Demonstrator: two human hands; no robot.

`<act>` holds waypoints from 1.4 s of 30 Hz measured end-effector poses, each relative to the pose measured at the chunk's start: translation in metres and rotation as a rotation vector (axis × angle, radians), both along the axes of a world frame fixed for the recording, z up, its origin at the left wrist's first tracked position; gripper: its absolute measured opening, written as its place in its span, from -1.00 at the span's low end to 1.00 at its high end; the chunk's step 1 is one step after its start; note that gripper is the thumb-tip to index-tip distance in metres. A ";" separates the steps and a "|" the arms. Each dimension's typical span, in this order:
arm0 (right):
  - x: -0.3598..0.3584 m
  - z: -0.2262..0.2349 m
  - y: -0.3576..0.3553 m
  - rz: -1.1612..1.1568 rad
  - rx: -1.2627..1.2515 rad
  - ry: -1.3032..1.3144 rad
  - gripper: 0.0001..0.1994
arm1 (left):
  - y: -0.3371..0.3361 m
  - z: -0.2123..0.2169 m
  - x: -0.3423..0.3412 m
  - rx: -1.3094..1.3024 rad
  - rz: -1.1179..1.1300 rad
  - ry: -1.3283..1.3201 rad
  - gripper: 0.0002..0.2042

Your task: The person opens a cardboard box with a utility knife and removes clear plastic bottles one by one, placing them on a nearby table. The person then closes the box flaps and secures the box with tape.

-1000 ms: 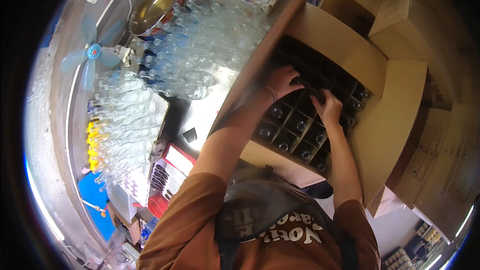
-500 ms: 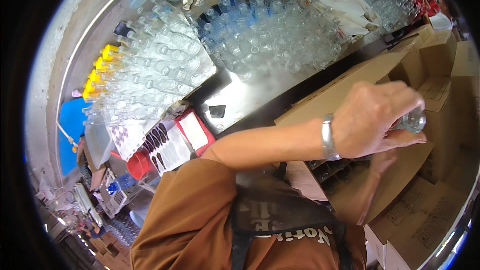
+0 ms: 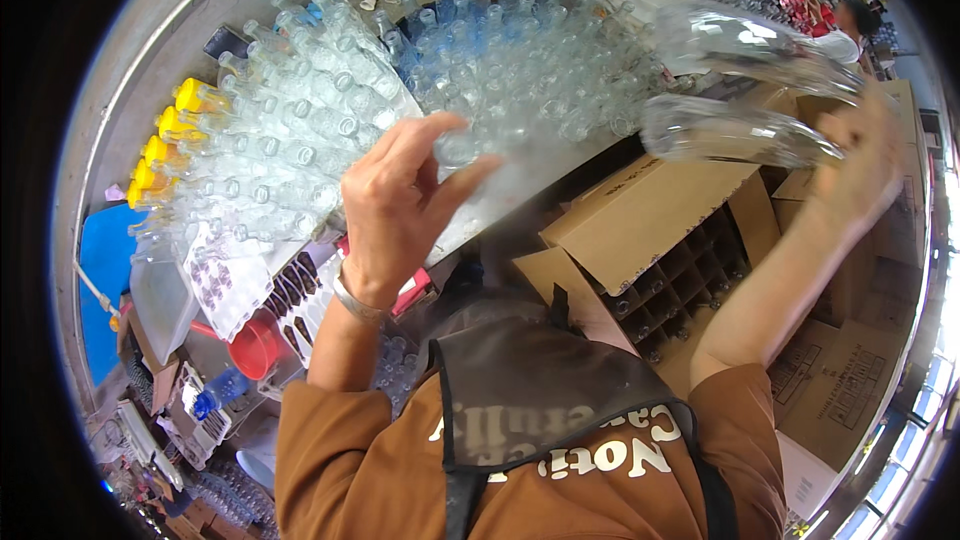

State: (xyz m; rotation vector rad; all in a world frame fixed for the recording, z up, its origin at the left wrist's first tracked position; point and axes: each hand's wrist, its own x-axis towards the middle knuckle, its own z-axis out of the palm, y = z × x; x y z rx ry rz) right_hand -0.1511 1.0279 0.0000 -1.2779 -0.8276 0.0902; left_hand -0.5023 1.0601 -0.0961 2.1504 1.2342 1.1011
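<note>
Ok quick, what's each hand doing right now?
Left hand: closed around a small clear glass bottle, above the bottles on the table.
Right hand: closed on two bigger clear glass bottles, held up over the cardboard box.

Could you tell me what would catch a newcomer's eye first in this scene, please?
First, the mass of clear glass bottles packed across the metal counter, with a row of yellow-capped bottles at its left edge. Next, the right hand lifting two clear bottles above an open cardboard box with dividers, while the left hand holds one bottle at the counter's edge.
</note>
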 end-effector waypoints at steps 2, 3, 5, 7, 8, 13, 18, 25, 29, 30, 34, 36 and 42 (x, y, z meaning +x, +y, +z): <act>-0.031 -0.042 0.028 0.000 -0.245 0.050 -0.77 | -0.005 -0.035 -0.021 -0.138 0.068 -0.009 -0.69; -0.039 -0.068 0.036 0.046 -0.345 0.009 -0.70 | -0.008 -0.051 -0.027 -0.180 0.081 0.007 -0.70; -0.079 -0.089 0.044 0.006 -0.631 -0.159 -0.64 | -0.013 -0.078 -0.037 -0.260 0.110 0.009 -0.70; -0.074 -0.150 0.056 0.146 -0.711 -0.127 -0.57 | -0.011 -0.109 -0.039 -0.297 0.132 -0.003 -0.69; -0.069 -0.181 0.062 0.145 -0.738 -0.222 -0.58 | -0.009 -0.122 -0.038 -0.311 0.142 -0.007 -0.69; -0.077 -0.258 0.091 0.138 -1.059 -0.416 -0.55 | 0.006 -0.187 -0.031 -0.344 0.196 0.001 -0.68; -0.093 -0.306 0.113 0.112 -1.126 -0.395 -0.51 | 0.028 -0.231 -0.022 -0.312 0.236 0.042 -0.67; -0.084 -0.354 0.111 0.110 -1.134 -0.396 -0.49 | 0.047 -0.264 -0.002 -0.274 0.332 0.094 -0.68; -0.086 -0.352 0.107 0.130 -0.987 -0.345 -0.47 | 0.054 -0.272 0.000 -0.302 0.330 0.124 -0.56; -0.087 -0.345 0.107 0.086 -0.977 -0.302 -0.50 | 0.056 -0.267 -0.001 -0.359 0.332 0.100 -0.51; -0.077 -0.334 0.103 -0.033 -0.854 -0.237 -0.59 | 0.044 -0.242 0.003 -0.411 0.354 0.002 -0.41; -0.070 -0.343 0.104 -0.056 -0.773 -0.237 -0.62 | 0.035 -0.235 0.019 -0.351 0.282 -0.120 -0.46; -0.068 -0.373 0.104 -0.064 -0.725 -0.201 -0.72 | 0.037 -0.246 0.079 -0.305 0.164 -0.240 -0.70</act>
